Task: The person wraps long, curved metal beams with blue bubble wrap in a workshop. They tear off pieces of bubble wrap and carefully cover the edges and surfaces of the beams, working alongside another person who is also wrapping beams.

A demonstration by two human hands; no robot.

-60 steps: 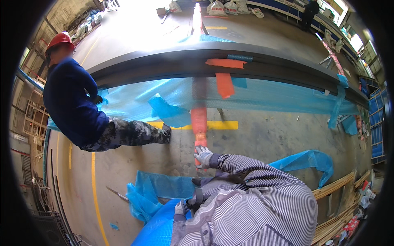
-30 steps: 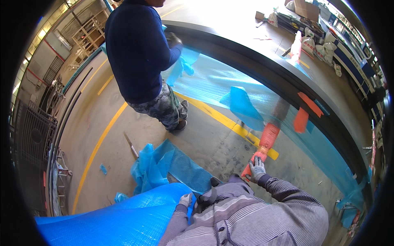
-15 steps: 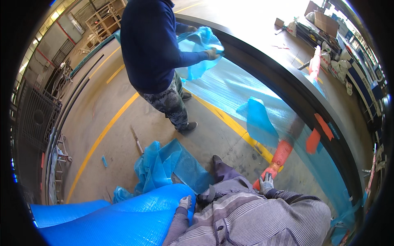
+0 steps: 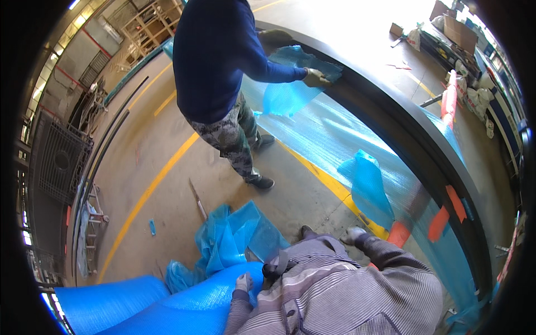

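Observation:
My left hand [image 4: 244,282], in a grey glove, rests against the end of a big blue roll of plastic wrap [image 4: 190,301], its fingers lying loosely on it. My right hand [image 4: 352,234], also gloved, is held out over the floor with fingers apart and nothing visible in it. Just right of it is a red-wrapped bar [image 4: 398,233], partly hidden by my sleeve. Crumpled blue film [image 4: 223,240] lies on the floor ahead of the roll. Across from me, a person in a navy top [image 4: 218,61] has a gloved hand on a blue film sheet [image 4: 290,92] by a long dark beam [image 4: 391,117].
Clear blue film [image 4: 318,128] hangs along the beam, with red strips [image 4: 456,202] on it. A thin stick-like tool [image 4: 198,200] lies on the floor. Dark rails [image 4: 106,151] and a rack [image 4: 61,162] are at left. Boxes and bags [image 4: 460,33] stand at far right.
My right hand has come off the red-wrapped bar and moved up and left. The other person's hand has moved right along the beam with the film. The view has shifted slightly.

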